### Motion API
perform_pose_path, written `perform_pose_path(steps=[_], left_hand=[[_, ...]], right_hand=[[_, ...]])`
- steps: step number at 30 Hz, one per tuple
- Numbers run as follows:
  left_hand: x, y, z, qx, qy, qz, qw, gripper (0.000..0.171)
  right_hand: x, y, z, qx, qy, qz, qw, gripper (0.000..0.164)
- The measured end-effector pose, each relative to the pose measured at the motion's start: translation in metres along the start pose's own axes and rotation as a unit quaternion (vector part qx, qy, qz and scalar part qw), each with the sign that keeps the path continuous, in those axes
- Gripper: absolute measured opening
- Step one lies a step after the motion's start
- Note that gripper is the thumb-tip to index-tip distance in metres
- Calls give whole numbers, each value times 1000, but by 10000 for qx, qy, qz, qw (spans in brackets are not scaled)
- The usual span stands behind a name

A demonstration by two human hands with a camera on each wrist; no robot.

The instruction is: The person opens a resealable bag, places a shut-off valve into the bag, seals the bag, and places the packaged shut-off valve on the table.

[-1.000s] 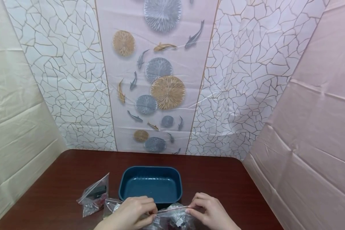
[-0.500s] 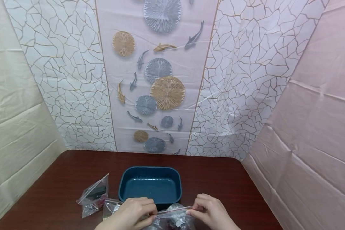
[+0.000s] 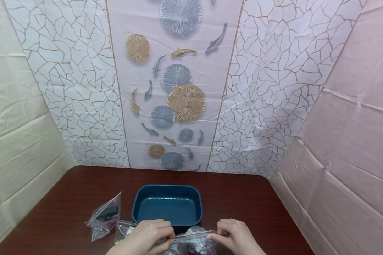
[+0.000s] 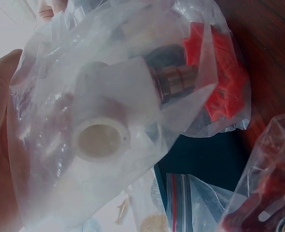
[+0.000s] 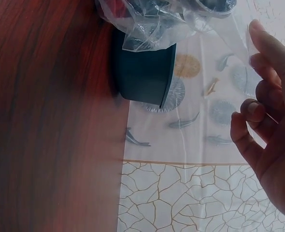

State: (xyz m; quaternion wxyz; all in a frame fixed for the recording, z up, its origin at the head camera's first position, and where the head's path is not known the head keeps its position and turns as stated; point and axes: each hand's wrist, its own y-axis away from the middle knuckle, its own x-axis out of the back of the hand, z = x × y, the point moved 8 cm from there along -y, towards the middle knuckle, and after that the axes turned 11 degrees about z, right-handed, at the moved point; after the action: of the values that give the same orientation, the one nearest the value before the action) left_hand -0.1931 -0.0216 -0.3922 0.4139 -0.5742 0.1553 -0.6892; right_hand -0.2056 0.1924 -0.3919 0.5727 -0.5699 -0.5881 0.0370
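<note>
Both hands hold a clear zip bag [image 3: 194, 244] by its top edge, in front of the blue basin. My left hand [image 3: 153, 235] pinches the left end of the zip strip. My right hand [image 3: 234, 233] pinches the right end between thumb and fingers. In the left wrist view, a white plastic pipe valve [image 4: 116, 87] with a metal stem and a red handwheel [image 4: 220, 72] shows through the plastic. The bag's lower part falls below the head view's edge. In the right wrist view the crumpled bag [image 5: 181, 29] hangs near the right hand [image 5: 277, 111].
The deep blue basin [image 3: 167, 205] stands on the dark red-brown table [image 3: 242, 198]. At its left lies a zip bag [image 3: 105, 216] with dark and red contents. Another zip bag [image 3: 122, 228] is partly hidden by the left hand. Patterned cloth walls [image 3: 258, 106] surround the table.
My right hand has shifted slightly to the right, still pinching the bag, and its fingers have drawn back from the zip strip. The left hand stays nearly in place.
</note>
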Motion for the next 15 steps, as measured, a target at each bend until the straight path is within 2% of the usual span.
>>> perform_pose_path(steps=[3, 10, 15], left_hand=[[0, 0, 0, -36, -8, 33, 10000, 13], [0, 1, -1, 16, 1, -28, 10000, 12], [0, 1, -1, 16, -3, -26, 10000, 12]], right_hand=[[-1, 0, 1, -91, -81, -85, 9999, 40], [-1, 0, -3, 225, -140, 56, 9996, 47], [-2, 0, -3, 206, -282, 51, 9994, 48]])
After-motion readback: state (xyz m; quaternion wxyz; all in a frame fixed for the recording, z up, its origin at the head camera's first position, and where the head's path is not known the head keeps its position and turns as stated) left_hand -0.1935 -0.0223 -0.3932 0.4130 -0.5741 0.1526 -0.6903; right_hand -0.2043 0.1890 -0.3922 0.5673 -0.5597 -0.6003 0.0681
